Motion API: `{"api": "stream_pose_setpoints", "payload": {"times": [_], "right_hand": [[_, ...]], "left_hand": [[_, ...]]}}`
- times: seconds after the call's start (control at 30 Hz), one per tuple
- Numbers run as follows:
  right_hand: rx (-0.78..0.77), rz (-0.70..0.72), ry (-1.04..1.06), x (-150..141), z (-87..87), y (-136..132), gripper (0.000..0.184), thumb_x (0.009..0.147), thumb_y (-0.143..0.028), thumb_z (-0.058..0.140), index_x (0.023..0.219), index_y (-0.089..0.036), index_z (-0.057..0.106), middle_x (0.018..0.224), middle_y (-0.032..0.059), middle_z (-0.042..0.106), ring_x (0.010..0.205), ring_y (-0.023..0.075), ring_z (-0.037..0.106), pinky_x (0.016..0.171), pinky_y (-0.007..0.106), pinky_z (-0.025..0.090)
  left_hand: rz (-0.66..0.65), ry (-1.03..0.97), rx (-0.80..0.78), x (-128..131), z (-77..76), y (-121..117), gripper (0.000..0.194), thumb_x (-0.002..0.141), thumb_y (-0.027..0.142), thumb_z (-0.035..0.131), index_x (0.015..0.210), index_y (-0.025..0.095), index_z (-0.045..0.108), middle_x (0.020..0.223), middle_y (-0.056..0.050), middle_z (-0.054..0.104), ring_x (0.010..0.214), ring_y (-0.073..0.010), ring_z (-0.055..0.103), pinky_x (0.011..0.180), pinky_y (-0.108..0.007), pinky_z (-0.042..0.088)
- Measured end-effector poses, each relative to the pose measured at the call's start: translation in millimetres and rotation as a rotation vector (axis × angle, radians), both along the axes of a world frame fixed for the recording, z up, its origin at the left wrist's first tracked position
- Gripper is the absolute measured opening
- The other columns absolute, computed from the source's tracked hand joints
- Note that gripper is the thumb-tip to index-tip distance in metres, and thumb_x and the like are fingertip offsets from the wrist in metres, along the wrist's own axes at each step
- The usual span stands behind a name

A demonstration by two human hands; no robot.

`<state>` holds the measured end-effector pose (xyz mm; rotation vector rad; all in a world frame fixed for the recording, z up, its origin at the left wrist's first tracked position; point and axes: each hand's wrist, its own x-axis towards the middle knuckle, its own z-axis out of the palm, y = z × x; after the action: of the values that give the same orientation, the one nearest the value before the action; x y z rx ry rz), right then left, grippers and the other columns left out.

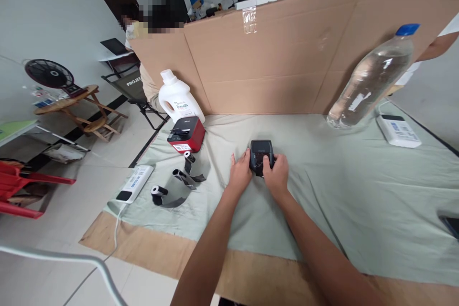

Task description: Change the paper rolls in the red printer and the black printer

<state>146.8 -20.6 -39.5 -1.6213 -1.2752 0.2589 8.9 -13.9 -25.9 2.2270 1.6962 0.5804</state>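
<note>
Left grip: your left grip (241, 170) is closed on the near-left side of the black device (261, 147).
Right grip: your right grip (277, 174) holds its right side, thumb over the top face.
Black device: between your hands, in front of the middle of the cardboard panel (272, 64); you cannot tell if it is lifted.
Cloth: pale green cloth (308, 141) spreads under your hands, from the panel's foot towards you over the wooden tabletop (251, 272).
Rolls: dark film rolls (180, 176) lie out in front of the panel's left end.
Red box: the red box (196, 135) sits nearer that end, beside the white jug (181, 98).
Bottle: the clear bottle (371, 83), blue-capped, stands before the panel's right part.
</note>
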Motion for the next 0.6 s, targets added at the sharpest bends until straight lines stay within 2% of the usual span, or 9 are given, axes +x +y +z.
{"api": "stream_pose_setpoints", "payload": {"times": [0.6], "right_hand": [[-0.042, -0.036, -0.003, -2.5, 3.2, -1.4, 0.032, 0.093, -0.051, 0.044, 0.093, -0.02, 0.051, 0.096, 0.0142, 0.063, 0.095, 0.0303, 0.058, 0.093, 0.049, 0.045]], "left_hand": [[0.021, -0.003, 0.01, 2.2, 2.1, -2.0, 0.075, 0.085, 0.003, 0.036, 0.159, 0.018, 0.033, 0.155, -0.014, 0.051, 0.141, -0.025, 0.053, 0.13, -0.057, 0.005]]}}
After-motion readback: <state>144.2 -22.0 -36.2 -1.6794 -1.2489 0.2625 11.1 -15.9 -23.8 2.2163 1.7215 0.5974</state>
